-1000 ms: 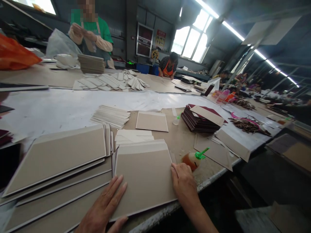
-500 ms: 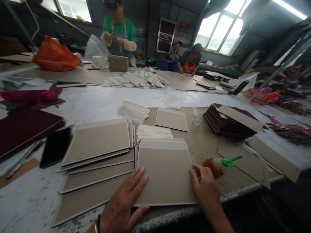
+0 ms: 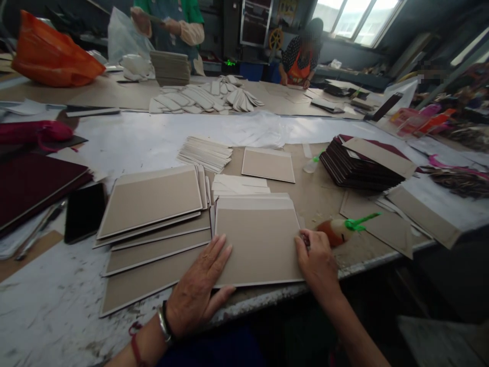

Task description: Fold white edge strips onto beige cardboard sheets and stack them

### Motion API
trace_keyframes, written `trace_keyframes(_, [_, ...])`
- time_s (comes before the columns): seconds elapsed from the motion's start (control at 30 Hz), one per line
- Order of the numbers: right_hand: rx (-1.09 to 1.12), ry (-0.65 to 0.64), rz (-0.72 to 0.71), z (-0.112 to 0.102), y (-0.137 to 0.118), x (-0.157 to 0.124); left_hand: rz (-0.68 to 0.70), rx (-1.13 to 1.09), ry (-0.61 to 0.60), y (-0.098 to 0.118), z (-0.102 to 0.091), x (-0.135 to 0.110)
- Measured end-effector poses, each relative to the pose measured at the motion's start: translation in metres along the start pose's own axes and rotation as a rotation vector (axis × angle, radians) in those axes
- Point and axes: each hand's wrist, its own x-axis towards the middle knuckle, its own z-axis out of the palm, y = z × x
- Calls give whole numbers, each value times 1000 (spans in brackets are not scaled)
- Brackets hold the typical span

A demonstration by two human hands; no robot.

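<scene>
Dim interior, daylight from the upper right

Light: pale daylight at the window, panes washed near white; surrounding walls dark grey.
Glare: soft sheen on the white table covering and the clear plastic film.
Shadow: soft beneath the maroon stack; space below the table edge nearly black.
Sharpness: front panel fairly clear; far right background smeared, detail lost.
Distortion: wide-angle stretch toward the sides, orange bag included.
Masking: pixelated patches, upper right.
</scene>
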Motion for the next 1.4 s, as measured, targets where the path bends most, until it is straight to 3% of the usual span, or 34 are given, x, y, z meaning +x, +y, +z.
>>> trace_keyframes(1.13, [-120, -97, 57, -7, -11, 3, 10, -33, 34, -1, 4, 2])
trace_keyframes(1.4, [223, -110, 31, -13, 9, 9, 33, 66, 59, -3, 3, 3])
